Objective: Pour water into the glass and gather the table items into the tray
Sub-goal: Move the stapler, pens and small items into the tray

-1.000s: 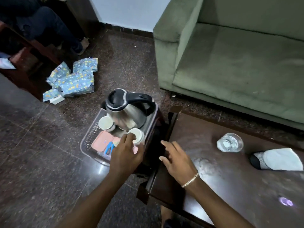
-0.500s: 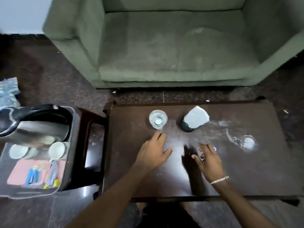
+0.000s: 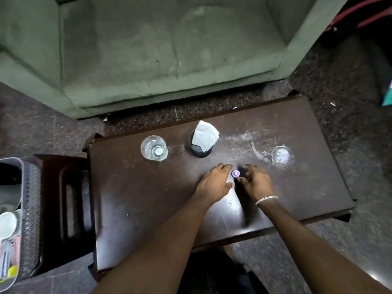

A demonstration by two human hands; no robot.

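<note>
Mid-frame on the table (image 3: 148, 209), left hand (image 3: 214, 183) and right hand (image 3: 256, 183) flank a small purple cap (image 3: 235, 173) — fingers curled, possibly touching it, no firm grip visible; glass (image 3: 154, 147) stands upper left; tray (image 3: 31, 187) at left edge.

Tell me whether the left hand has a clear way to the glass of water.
Probably yes. The left hand lies on the table by the purple cap; the glass stands up and to its left, with bare tabletop between. The napkin holder stands off to the side of that path.
</note>
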